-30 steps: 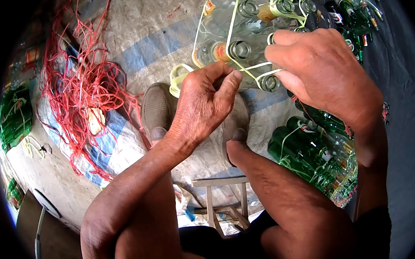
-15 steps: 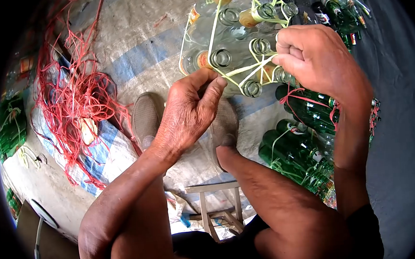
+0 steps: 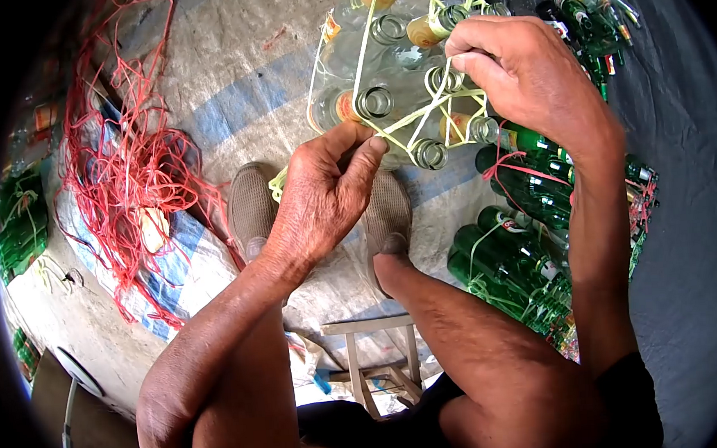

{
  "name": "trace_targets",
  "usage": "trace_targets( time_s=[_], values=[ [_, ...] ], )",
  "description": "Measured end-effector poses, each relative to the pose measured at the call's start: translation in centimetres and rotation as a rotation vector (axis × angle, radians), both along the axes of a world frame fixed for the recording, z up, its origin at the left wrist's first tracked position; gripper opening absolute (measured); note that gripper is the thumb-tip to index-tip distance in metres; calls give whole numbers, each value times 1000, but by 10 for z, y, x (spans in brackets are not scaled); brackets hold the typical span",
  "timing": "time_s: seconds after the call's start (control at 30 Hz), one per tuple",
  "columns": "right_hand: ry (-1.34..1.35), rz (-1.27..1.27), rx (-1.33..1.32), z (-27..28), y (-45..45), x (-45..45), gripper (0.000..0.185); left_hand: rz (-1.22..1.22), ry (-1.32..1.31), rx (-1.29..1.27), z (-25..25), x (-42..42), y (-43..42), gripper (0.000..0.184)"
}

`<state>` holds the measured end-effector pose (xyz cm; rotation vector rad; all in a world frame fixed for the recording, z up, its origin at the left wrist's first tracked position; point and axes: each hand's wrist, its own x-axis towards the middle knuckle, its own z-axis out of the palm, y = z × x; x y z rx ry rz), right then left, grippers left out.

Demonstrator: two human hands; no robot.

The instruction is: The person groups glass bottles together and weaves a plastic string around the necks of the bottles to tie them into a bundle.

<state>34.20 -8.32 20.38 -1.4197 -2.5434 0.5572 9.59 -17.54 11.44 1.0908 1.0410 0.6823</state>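
Note:
Several clear glass bottles point(image 3: 403, 77) lie together in front of me, their open mouths facing my way. Pale yellow-green plastic string point(image 3: 407, 122) runs around and between their necks, crossing near the lower ones. My left hand point(image 3: 327, 181) pinches the string between thumb and forefinger, just left of the lowest bottle mouth. Above the necks on the right, my right hand point(image 3: 530, 78) is closed with its fingertips on a strand that stretches down to the crossing. Its curled fingers partly hide the bottles behind.
A tangle of red string point(image 3: 147, 183) lies at the left on a blue-and-white woven sheet point(image 3: 224, 109). Green bottles point(image 3: 500, 252), some tied, lie at the right; more glass bottles point(image 3: 588, 13) are at upper right. A wooden stool point(image 3: 373, 326) is below, between my legs.
My right hand has moved left and upward with the strand, which now passes over a bottle neck. My left hand holds nearly the same place.

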Motion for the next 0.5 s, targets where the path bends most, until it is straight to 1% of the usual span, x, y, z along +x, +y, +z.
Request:
trace_targets(
  time_s=[0.07,0.17,0.2,0.33,0.4,0.43,0.5],
  values=[
    [-37,-4,5,2,3,-5,13,-1,-7,12,-4,1,-1,22],
    [-68,-100,-129,15,4,-24,15,-6,50,15,6,1,2,20],
    [-59,-30,-48,7,8,-23,16,-8,65,9,5,0,2,19],
    [-140,-14,-40,7,12,-20,18,-17,99,-8,5,-6,4,18],
    [-110,-42,-32,4,9,-18,17,12,88,25,2,-9,7,18],
    [-96,-55,-28,4,8,-17,17,3,100,-5,3,-12,7,18],
    [-62,-97,-102,4,6,-15,16,-20,124,-70,10,-18,9,19]
  ],
)
